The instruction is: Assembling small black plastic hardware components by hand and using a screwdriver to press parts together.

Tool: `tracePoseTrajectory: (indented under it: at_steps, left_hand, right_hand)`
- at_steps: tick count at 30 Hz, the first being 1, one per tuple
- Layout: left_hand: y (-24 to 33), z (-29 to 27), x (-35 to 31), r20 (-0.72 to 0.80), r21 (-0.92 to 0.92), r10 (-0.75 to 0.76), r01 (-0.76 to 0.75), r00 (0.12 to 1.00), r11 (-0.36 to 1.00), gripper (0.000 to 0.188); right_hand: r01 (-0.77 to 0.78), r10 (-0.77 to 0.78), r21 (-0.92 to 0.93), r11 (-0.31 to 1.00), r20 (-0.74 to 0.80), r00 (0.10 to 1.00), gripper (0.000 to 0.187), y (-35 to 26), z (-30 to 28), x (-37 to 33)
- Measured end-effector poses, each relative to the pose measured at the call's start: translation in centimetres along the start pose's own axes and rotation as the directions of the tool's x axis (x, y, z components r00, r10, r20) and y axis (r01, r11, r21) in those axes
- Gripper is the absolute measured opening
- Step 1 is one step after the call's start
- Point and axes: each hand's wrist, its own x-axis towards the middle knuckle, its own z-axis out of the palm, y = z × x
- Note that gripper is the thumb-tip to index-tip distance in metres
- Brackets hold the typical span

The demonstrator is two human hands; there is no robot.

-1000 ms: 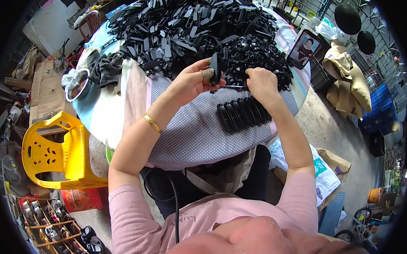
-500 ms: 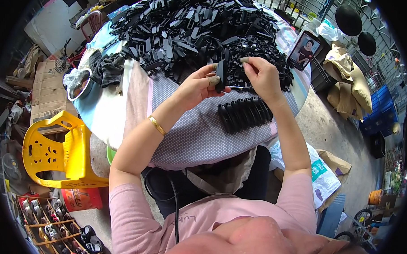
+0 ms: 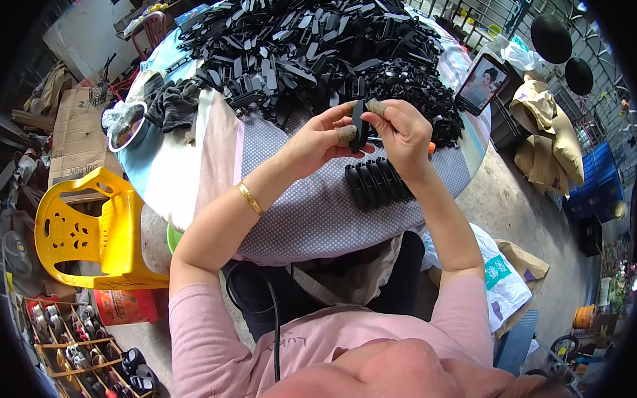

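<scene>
My left hand (image 3: 327, 138) grips a flat, elongated black plastic part (image 3: 360, 123), held upright over the table. Against its right side, my right hand (image 3: 399, 135) has thumb and forefinger closed; whether a small piece sits between them I cannot make out. Tan wraps cover some fingertips on both hands. Just below my right hand lies a row of similar black parts (image 3: 375, 185), packed side by side on the dotted cloth. Beyond my hands rises a big heap of loose black plastic parts (image 3: 281, 50), with smaller black pieces (image 3: 424, 90) at its right.
A round table with a patterned cloth (image 3: 275, 232) is before me. At its left are dark gloves (image 3: 174, 106) and a white bowl (image 3: 130, 133); a phone (image 3: 482, 82) stands at the right. A yellow chair (image 3: 86, 233) stands left, sacks (image 3: 545, 137) right. An orange-tipped tool (image 3: 431, 148) shows beside my right wrist.
My right hand has come from the small pieces down and left to the black part in my left hand. The left hand has shifted slightly right with the part.
</scene>
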Motion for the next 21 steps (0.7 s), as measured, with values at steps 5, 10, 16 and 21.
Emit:
tracePoseTrajectory:
  at_steps: [5, 10, 16, 21]
  left_hand:
    - [0.3, 0.1, 0.0, 0.0, 0.072, 0.016, -0.016, 1.0, 0.997, 0.041]
    - [-0.2, 0.5, 0.0, -0.011, 0.048, 0.023, -0.022, 1.0, 0.999, 0.041]
    - [-0.4, 0.7, -0.1, -0.019, -0.03, 0.035, -0.036, 0.999, 0.999, 0.042]
    - [-0.2, 0.7, -0.3, -0.013, 0.032, 0.083, -0.083, 0.996, 0.996, 0.042]
  right_hand:
    - [-0.021, 0.021, -0.026, 0.999, 0.001, 1.0, 0.014, -0.7, 0.1, 0.0]
    - [-0.065, 0.065, -0.006, 0.998, -0.017, 0.998, 0.014, -0.7, 0.0, -0.2]
    - [-0.081, 0.081, -0.01, 0.997, -0.012, 0.997, 0.015, -0.8, 0.0, -0.4]
    - [0.027, -0.02, -0.077, 0.997, 0.086, 0.996, 0.017, -1.2, -0.4, -0.1]
